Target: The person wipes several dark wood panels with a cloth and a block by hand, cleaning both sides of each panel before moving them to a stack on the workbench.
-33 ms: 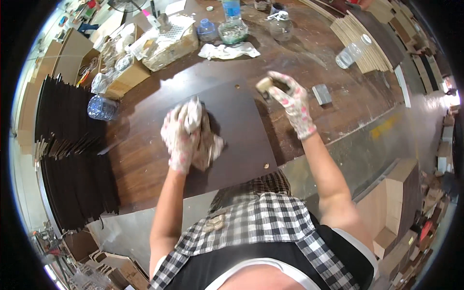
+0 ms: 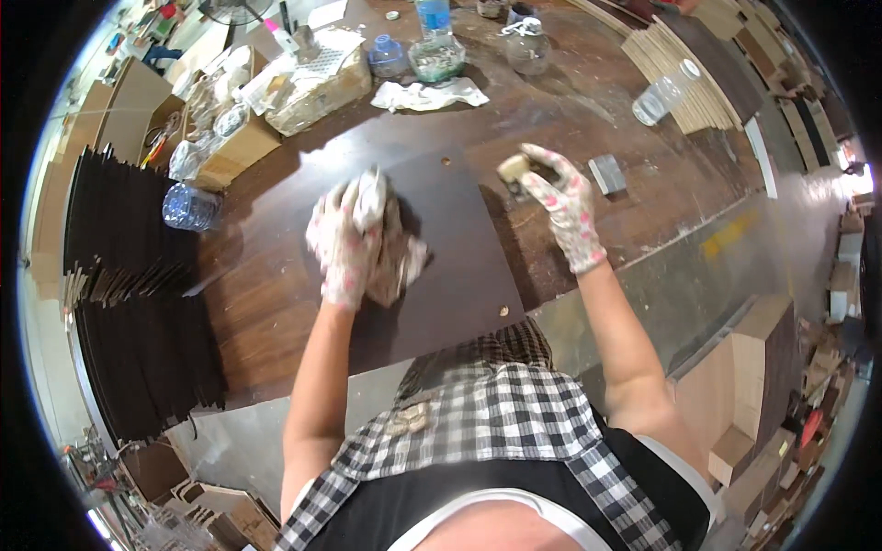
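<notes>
A dark brown flat panel [image 2: 459, 230] with small round holes near its right-hand corners lies on the worktable. My left hand [image 2: 344, 239], in a white glove with pink spots, is closed on a crumpled, stained rag [image 2: 400, 262] and presses it on the panel. To the right of the panel, my gloved right hand [image 2: 570, 207] pinches a small tan block [image 2: 514, 168] with a dark underside between thumb and fingers. Its exact kind does not show. Close to my right hand, a small grey block [image 2: 607, 174] rests on the table.
Stacks of dark panels [image 2: 138, 266] stand at the left, with a clear plastic bottle [image 2: 191, 207] beside them. A cardboard box [image 2: 241, 156], a glass jar [image 2: 436, 60] and a crumpled white paper [image 2: 430, 95] lie behind. Light boards [image 2: 684, 78] and another bottle [image 2: 663, 96] are at the far right.
My right hand has shifted slightly right and nearer to me with the tan block. My left hand stays on the rag in almost the same place.
</notes>
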A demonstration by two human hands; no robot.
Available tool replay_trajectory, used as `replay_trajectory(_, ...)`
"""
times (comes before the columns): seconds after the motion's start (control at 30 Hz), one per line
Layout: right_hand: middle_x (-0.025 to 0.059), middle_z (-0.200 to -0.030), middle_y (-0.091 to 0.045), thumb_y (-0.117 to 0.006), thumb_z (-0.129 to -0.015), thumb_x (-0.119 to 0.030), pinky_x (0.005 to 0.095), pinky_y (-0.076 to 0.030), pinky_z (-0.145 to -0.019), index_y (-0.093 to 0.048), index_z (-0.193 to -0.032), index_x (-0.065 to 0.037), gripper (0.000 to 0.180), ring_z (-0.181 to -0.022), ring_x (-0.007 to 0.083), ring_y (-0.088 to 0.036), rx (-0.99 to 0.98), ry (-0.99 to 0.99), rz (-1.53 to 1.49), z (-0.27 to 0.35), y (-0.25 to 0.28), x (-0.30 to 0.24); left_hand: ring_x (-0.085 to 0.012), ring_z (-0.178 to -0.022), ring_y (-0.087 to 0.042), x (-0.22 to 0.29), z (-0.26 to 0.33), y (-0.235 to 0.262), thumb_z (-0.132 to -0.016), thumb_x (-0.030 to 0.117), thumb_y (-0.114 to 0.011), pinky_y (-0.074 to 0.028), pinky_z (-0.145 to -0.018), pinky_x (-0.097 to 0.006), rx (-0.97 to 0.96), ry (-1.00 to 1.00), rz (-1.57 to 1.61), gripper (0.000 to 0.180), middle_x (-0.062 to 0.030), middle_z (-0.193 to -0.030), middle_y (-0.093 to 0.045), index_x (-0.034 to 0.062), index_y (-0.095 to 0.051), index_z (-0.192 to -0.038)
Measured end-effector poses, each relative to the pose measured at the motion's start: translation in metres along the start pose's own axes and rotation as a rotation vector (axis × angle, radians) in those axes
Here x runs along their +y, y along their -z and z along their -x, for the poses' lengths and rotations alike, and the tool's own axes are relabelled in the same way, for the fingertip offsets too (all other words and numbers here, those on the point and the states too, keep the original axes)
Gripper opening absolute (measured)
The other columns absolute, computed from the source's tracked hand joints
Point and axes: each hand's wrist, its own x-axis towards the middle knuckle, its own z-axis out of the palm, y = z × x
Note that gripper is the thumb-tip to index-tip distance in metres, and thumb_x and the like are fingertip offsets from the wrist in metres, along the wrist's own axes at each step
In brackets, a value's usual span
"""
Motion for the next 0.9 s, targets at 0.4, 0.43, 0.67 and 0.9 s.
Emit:
replay_trajectory(0.4,0.0097,-0.125,-0.066,-0.065,-0.09,0.006,0.0285,-0.05,-0.097,-0.062,-0.128,0.002,0.038,-0.111,0.0151,-0.062,0.428,0.052,0.0,0.14,0.066,0.013,-0.0325,-0.12,-0.058,0.123,0.072,0.015,-0.075,0.032,-0.077,-0.042,-0.105,-0.052,-0.366,-0.755,0.385,0.052,-0.0086,-0.127,-0.063,0.0196,-0.065,-0.124)
replay_trajectory(0.43,0.0095,-0.124,-0.066,-0.065,-0.09,0.006,0.0285,-0.05,-0.097,-0.062,-0.128,0.002,0.039,-0.111,0.0149,-0.062,0.398,0.052,-0.003,0.142,0.058,0.014,-0.0328,-0.119,-0.058,0.105,0.086,0.031,-0.076,0.032,-0.077,-0.042,-0.105,-0.052,-0.347,-0.783,0.325,0.049,-0.0082,-0.128,-0.063,0.0198,-0.066,-0.123)
replay_trajectory(0.67,0.0077,-0.122,-0.067,-0.072,-0.088,-0.003,0.0279,-0.051,-0.094,-0.064,-0.127,-0.003,0.04,-0.108,0.0145,-0.063,0.343,0.083,0.138,0.136,0.008,0.01,-0.0284,-0.111,-0.063,-0.086,0.191,0.096,-0.089,0.029,-0.068,-0.05,-0.097,-0.044,-0.035,0.464,0.915,0.031,-0.0105,-0.119,-0.068,0.0096,-0.069,-0.114)
replay_trajectory(0.9,0.0078,-0.12,-0.065,-0.074,-0.087,-0.008,0.0308,-0.049,-0.099,-0.065,-0.123,-0.002,0.037,-0.112,0.0182,-0.061,0.079,0.162,0.163,0.137,-0.056,-0.01,-0.0334,-0.119,-0.058,-0.025,0.126,0.069,-0.084,0.033,-0.076,-0.042,-0.106,-0.045,0.312,-0.264,0.694,0.048,-0.0135,-0.124,-0.065,0.0122,-0.063,-0.125)
